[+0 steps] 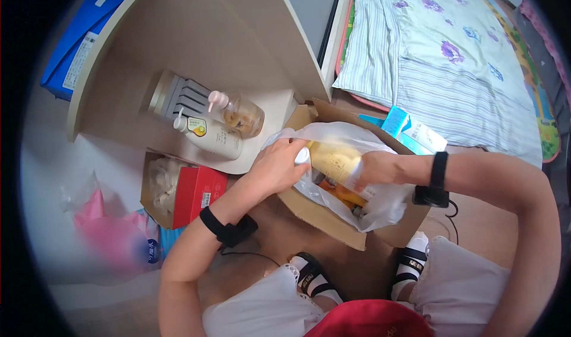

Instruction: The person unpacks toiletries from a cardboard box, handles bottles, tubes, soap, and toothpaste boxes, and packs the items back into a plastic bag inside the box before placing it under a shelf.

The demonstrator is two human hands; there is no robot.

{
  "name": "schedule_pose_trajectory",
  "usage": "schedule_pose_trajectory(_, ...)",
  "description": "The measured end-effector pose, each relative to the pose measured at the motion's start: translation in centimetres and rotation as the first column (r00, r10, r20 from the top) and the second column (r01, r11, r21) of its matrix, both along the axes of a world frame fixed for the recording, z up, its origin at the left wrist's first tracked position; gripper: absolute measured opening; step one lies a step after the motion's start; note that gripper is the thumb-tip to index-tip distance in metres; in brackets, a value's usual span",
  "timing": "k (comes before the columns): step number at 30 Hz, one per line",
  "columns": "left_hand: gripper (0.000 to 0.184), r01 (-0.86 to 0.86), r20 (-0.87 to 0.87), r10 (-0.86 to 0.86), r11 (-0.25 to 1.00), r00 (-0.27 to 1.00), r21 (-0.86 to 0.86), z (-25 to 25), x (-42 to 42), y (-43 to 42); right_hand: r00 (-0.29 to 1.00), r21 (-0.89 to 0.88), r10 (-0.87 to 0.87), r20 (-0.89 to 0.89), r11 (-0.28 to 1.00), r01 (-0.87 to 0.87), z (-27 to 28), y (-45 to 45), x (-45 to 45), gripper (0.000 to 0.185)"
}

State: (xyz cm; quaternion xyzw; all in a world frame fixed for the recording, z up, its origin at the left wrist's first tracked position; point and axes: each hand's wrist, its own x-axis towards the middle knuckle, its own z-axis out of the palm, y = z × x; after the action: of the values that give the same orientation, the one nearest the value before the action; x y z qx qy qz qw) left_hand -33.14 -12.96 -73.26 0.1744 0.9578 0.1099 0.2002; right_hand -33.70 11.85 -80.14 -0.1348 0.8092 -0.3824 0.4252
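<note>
A cardboard box (321,220) stands open on the floor, with a white plastic bag (389,209) inside it. My right hand (379,169) is closed around the lower end of a yellow bottle (334,160), which lies tilted over the bag's opening. My left hand (278,166) is at the bag's left edge, its fingers bent round a white cap (303,156); what is beneath the cap is mostly hidden. Orange and yellow items (342,195) show deeper in the bag.
Two pump bottles, one white (214,138) and one clear amber (244,118), stand on the low shelf (275,108). A red box (199,188), a pink package (110,233) and a blue box (83,40) are at left. A blue-white carton (410,132) lies behind the cardboard box.
</note>
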Motion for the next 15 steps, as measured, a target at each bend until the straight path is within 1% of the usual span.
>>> schedule_pose_trajectory(1,0.057,0.020,0.008,-0.020,0.999,1.000,-0.035,0.2,-0.1,0.0,0.999,-0.089,-0.043,-0.005,0.995,0.042,0.9,0.3,0.3,0.059)
schedule_pose_trajectory(2,0.060,0.016,0.065,-0.022,0.996,0.998,0.088,0.2,-0.5,-0.1,0.996,0.028,0.004,0.094,1.000,-0.007,2.3,0.3,0.1,0.063)
schedule_pose_trajectory(4,0.066,-0.004,0.172,-0.054,0.946,0.984,0.323,0.4,-1.6,-0.7,0.998,-0.103,0.042,0.038,0.994,-0.038,2.4,0.8,0.4,0.069)
schedule_pose_trajectory(7,0.070,-0.080,0.397,-0.119,0.889,0.910,0.450,2.3,-2.5,-2.2,0.993,-0.302,0.064,-0.099,0.949,-0.091,3.0,1.7,1.0,0.080)
schedule_pose_trajectory(8,0.072,-0.151,0.557,-0.114,0.901,0.822,0.407,3.6,-2.6,-2.0,0.987,-0.364,0.060,-0.152,0.925,-0.112,3.4,2.0,1.1,0.084)
schedule_pose_trajectory(9,0.074,-0.204,0.578,-0.169,0.827,0.798,0.524,4.6,-2.3,-1.8,0.983,-0.395,0.076,-0.165,0.908,-0.136,3.5,2.2,1.0,0.085)
schedule_pose_trajectory(11,0.077,-0.326,0.599,-0.287,0.627,0.747,0.708,6.1,-1.1,-1.5,0.977,-0.457,0.110,-0.183,0.870,-0.183,4.2,2.2,0.9,0.088)
schedule_pose_trajectory(12,0.087,-0.264,0.549,-0.340,0.611,0.764,0.746,6.7,-1.1,-1.6,0.967,-0.474,0.124,-0.224,0.853,-0.219,4.7,2.3,0.8,0.088)
schedule_pose_trajectory(15,0.095,-0.268,0.557,-0.361,0.602,0.748,0.752,7.8,-1.2,-2.0,0.959,-0.497,0.130,-0.252,0.833,-0.244,6.0,2.2,0.6,0.093)
